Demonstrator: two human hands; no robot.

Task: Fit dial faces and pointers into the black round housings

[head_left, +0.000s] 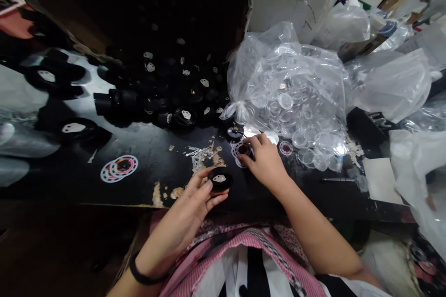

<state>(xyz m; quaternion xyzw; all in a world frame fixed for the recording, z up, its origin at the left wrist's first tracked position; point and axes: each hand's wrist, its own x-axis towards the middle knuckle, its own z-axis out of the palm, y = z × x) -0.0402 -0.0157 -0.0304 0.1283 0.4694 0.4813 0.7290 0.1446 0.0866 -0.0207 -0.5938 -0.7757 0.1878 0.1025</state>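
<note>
My left hand [190, 211] grips a round black part [220, 179] with a white centre plate, held near the front edge of the black table [146, 158]. My right hand [265, 160] reaches forward, its fingertips pinching at a small stack of round printed dial discs [242, 150] lying on the table. Just beyond that hand lie loose clear plastic lenses [306, 148] spilling from a transparent bag [289, 88].
A heap of black round parts [174, 88] fills the back middle and left of the table. Two printed discs [120, 168] lie to the left. One more disc [285, 147] sits right of my hand. Plastic bags [393, 83] and white paper [381, 178] crowd the right side.
</note>
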